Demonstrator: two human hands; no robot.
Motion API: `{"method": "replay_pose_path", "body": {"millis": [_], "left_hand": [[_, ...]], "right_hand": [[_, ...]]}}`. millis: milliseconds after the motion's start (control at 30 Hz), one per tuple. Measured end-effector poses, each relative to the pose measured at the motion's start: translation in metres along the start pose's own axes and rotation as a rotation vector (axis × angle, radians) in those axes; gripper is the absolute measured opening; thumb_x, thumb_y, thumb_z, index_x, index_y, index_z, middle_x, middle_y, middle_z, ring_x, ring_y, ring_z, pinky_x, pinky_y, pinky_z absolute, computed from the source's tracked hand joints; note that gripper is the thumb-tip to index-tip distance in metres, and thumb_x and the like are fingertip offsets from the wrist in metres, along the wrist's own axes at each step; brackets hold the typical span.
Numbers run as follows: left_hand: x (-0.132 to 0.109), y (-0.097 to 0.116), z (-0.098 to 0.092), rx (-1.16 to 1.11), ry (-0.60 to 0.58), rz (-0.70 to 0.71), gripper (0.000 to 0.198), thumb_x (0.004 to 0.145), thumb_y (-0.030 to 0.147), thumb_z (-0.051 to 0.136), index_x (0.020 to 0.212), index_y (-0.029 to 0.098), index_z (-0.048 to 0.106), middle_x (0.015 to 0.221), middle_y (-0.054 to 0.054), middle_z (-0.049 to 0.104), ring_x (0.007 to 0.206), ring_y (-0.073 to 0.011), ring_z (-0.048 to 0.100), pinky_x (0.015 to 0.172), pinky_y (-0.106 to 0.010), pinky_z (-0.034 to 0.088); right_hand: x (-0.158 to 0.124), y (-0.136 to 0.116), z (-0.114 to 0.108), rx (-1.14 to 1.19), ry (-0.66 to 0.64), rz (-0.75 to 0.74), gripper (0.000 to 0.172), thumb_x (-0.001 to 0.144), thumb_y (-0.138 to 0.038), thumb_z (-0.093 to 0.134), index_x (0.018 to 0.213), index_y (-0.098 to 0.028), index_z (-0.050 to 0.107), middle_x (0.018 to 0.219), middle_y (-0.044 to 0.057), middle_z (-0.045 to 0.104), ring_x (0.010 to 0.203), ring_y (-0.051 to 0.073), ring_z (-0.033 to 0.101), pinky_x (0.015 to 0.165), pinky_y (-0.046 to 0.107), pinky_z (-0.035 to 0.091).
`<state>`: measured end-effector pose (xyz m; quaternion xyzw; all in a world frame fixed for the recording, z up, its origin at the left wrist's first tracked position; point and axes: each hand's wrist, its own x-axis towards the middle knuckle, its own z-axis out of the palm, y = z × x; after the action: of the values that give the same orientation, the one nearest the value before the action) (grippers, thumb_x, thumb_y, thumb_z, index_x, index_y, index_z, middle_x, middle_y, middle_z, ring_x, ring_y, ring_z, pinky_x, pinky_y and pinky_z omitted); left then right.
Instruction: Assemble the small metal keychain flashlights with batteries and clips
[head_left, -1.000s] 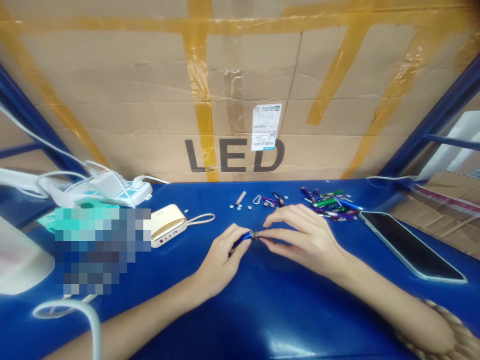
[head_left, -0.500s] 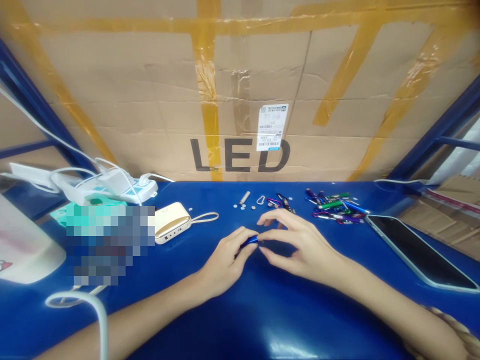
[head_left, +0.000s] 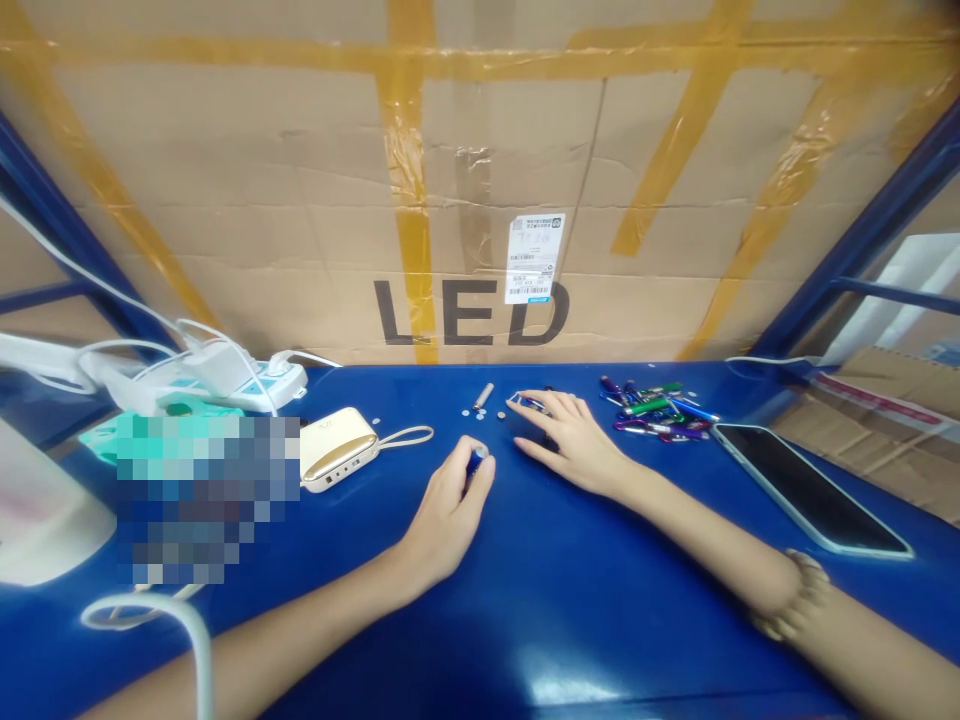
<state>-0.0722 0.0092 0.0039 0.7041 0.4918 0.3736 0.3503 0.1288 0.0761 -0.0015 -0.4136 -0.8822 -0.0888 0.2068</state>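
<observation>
1. In the head view, the left hand (head_left: 447, 512) is near the middle of the table, its fingers curled and clenching a small blue flashlight (head_left: 475, 466), whose silver end is showing above the fingertips.
2. The right hand (head_left: 574, 445) is lying farther away and to the right, its fingers loosely extended. Their tips are reaching a small metal clip (head_left: 527, 403), but I cannot tell whether they are grasping it.
3. Just left of that clip, a silver cylinder (head_left: 484, 396) and button cells (head_left: 472, 412) are lying on the blue table (head_left: 480, 640).
4. A pile of colored flashlights (head_left: 652, 410) is sitting far right, with a phone (head_left: 806, 490) lying nearer.
5. To the left, a gold power bank (head_left: 336, 448) is lying beside a white power strip (head_left: 225, 385).
6. A taped carton (head_left: 472, 200) printed "LED" is standing along the far edge.
</observation>
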Motion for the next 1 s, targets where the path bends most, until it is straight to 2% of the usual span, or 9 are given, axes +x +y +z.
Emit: {"method": "replay_pose_path", "body": {"millis": [133, 300, 433, 500, 633, 700, 800, 1000], "left_hand": [[0.000, 0.002, 0.000, 0.020, -0.038, 0.030, 0.023, 0.092, 0.036, 0.034, 0.078, 0.020, 0.043, 0.074, 0.002, 0.046, 0.070, -0.0131, 0.044, 0.068, -0.026, 0.036], [-0.002, 0.001, -0.001, 0.017, -0.056, 0.069, 0.024, 0.092, 0.036, 0.034, 0.078, 0.020, 0.044, 0.075, 0.002, 0.046, 0.069, -0.0130, 0.043, 0.064, -0.025, 0.035], [-0.002, 0.001, 0.000, 0.000, -0.067, 0.064, 0.024, 0.093, 0.036, 0.033, 0.078, 0.020, 0.044, 0.075, 0.002, 0.046, 0.068, -0.0127, 0.042, 0.064, -0.025, 0.034], [-0.001, 0.000, 0.001, 0.001, -0.072, 0.052, 0.024, 0.092, 0.036, 0.034, 0.078, 0.020, 0.044, 0.074, 0.003, 0.045, 0.067, -0.0124, 0.041, 0.063, -0.025, 0.033], [0.001, -0.004, 0.002, 0.030, -0.068, 0.065, 0.022, 0.092, 0.033, 0.036, 0.075, 0.020, 0.040, 0.071, 0.004, 0.042, 0.066, -0.0122, 0.040, 0.063, -0.025, 0.031], [0.001, -0.006, 0.003, 0.039, -0.075, 0.092, 0.020, 0.091, 0.031, 0.036, 0.075, 0.020, 0.039, 0.072, 0.004, 0.044, 0.068, -0.0125, 0.041, 0.063, -0.025, 0.031], [0.001, -0.008, 0.004, 0.055, -0.093, 0.102, 0.019, 0.091, 0.030, 0.036, 0.074, 0.020, 0.037, 0.073, 0.003, 0.045, 0.068, -0.0130, 0.042, 0.062, -0.025, 0.031], [0.001, -0.008, 0.005, 0.032, -0.125, 0.093, 0.019, 0.091, 0.031, 0.035, 0.076, 0.020, 0.040, 0.077, 0.002, 0.050, 0.072, -0.0144, 0.046, 0.067, -0.026, 0.035]], "right_hand": [[0.007, -0.004, 0.011, -0.024, -0.040, 0.003, 0.036, 0.092, -0.036, 0.040, 0.123, -0.024, 0.056, 0.134, 0.011, 0.046, 0.123, 0.029, 0.039, 0.096, 0.052, 0.035], [0.007, 0.000, 0.007, 0.036, 0.028, -0.005, 0.020, 0.087, -0.031, 0.053, 0.095, -0.025, 0.070, 0.119, 0.007, 0.058, 0.115, 0.026, 0.047, 0.093, 0.047, 0.035], [0.006, 0.000, 0.004, 0.034, 0.095, -0.074, 0.013, 0.084, -0.027, 0.059, 0.082, -0.021, 0.071, 0.112, 0.007, 0.062, 0.109, 0.025, 0.051, 0.090, 0.043, 0.036], [0.005, -0.007, 0.001, 0.037, 0.181, -0.122, 0.013, 0.085, -0.024, 0.058, 0.081, -0.020, 0.070, 0.106, 0.007, 0.064, 0.105, 0.023, 0.054, 0.088, 0.042, 0.037], [0.000, -0.033, -0.012, 0.155, 0.498, -0.160, 0.007, 0.081, -0.023, 0.063, 0.083, -0.021, 0.069, 0.093, 0.005, 0.066, 0.093, 0.019, 0.057, 0.082, 0.037, 0.041], [-0.003, -0.045, -0.018, 0.216, 0.546, -0.240, 0.006, 0.078, -0.020, 0.066, 0.083, -0.020, 0.069, 0.091, 0.005, 0.066, 0.091, 0.017, 0.058, 0.081, 0.035, 0.042], [-0.006, -0.053, -0.023, 0.255, 0.510, -0.306, 0.007, 0.079, -0.017, 0.066, 0.085, -0.019, 0.068, 0.093, 0.005, 0.067, 0.091, 0.017, 0.058, 0.080, 0.033, 0.043], [-0.010, -0.054, -0.024, 0.300, 0.364, -0.262, 0.010, 0.083, -0.019, 0.060, 0.085, -0.021, 0.070, 0.104, 0.006, 0.065, 0.099, 0.018, 0.056, 0.082, 0.035, 0.044]]}}
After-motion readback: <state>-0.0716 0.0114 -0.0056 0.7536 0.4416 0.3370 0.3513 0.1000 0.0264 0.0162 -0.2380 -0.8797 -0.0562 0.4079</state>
